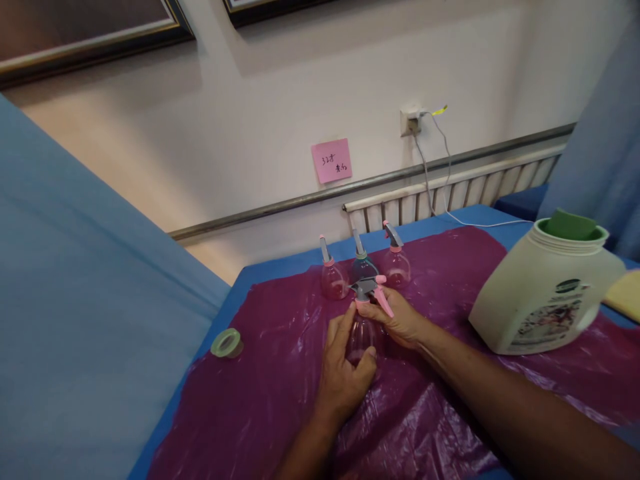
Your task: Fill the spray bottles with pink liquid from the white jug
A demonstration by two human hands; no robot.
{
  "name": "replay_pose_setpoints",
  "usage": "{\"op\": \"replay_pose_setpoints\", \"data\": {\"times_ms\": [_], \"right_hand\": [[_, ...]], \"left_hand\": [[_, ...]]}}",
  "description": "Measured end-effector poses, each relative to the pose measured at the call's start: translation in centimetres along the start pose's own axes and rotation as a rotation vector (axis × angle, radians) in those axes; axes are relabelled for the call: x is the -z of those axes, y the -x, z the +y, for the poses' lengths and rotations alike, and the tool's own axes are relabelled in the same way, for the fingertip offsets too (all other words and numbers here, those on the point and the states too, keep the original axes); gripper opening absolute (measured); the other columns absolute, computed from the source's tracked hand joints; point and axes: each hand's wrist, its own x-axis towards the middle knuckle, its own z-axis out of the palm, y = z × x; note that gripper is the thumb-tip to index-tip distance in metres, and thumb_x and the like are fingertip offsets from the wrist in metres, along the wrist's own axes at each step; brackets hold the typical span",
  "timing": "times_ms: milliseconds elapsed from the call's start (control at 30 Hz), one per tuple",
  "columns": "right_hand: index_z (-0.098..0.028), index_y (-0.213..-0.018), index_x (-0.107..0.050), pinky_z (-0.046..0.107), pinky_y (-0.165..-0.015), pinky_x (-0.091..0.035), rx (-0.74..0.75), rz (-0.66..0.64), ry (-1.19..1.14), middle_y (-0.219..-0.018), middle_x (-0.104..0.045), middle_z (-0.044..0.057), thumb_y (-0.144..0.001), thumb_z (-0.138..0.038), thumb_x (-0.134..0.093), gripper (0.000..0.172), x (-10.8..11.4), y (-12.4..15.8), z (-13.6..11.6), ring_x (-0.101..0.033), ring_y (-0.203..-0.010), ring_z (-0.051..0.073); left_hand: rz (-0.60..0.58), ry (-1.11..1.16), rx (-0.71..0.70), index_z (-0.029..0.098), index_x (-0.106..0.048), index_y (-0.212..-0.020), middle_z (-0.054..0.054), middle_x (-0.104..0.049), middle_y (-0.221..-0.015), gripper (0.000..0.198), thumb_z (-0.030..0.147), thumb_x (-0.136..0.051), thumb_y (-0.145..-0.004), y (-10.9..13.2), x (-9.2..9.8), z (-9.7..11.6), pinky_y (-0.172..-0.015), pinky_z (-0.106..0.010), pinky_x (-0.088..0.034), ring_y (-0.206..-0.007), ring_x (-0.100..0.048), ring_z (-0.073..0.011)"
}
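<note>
A small clear spray bottle (361, 333) with a grey and pink trigger head (371, 291) stands on the purple plastic sheet (280, 400). My left hand (343, 373) is wrapped round the bottle's body. My right hand (400, 319) pinches its neck just under the trigger head. Behind it stand three similar small spray bottles in a row: a pinkish one (333, 277), a teal-collared one (362, 263) and another pinkish one (397, 261).
A large white jug (540, 293) with a green insert in its mouth sits at the right. A green tape roll (227, 343) lies at the sheet's left edge. A blue cloth slope (75, 300) fills the left. A radiator and wall socket cable are behind.
</note>
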Motion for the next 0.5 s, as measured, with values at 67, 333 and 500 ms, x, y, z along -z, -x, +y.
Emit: {"op": "replay_pose_setpoints", "data": {"times_ms": [67, 333, 500], "right_hand": [[-0.022, -0.097, -0.076, 0.031, -0.085, -0.054, -0.011, 0.001, 0.001, -0.092, -0.070, -0.001, -0.066, -0.052, -0.114, 0.058, 0.0, 0.0, 0.1, -0.061, -0.086, 0.017], [-0.023, -0.104, -0.085, 0.038, -0.101, -0.057, -0.012, -0.054, 0.018, -0.102, -0.080, 0.004, -0.078, -0.058, -0.107, 0.049, 0.5, 0.2, 0.1, -0.073, -0.099, 0.023], [-0.025, -0.110, -0.088, 0.045, -0.111, -0.057, 0.055, -0.088, 0.013, -0.109, -0.085, 0.009, -0.084, -0.061, -0.102, 0.046, 0.6, 0.3, -0.4, -0.077, -0.116, 0.031]], "left_hand": [[-0.001, -0.003, 0.009, 0.035, -0.052, -0.178, -0.009, -0.064, -0.157, 0.085, 0.020, -0.070, -0.096, -0.1, 0.0, 0.1, -0.125, -0.049, -0.054, -0.146, -0.063, -0.0300], [0.022, 0.034, 0.059, 0.033, -0.053, -0.177, -0.009, -0.064, -0.160, 0.082, 0.022, -0.067, -0.097, -0.5, 0.4, 0.6, -0.129, -0.047, -0.051, -0.150, -0.063, -0.0295], [0.031, 0.044, 0.101, 0.032, -0.056, -0.176, -0.009, -0.066, -0.160, 0.084, 0.021, -0.068, -0.094, -0.6, 0.7, 1.1, -0.131, -0.047, -0.050, -0.153, -0.062, -0.0300]]}}
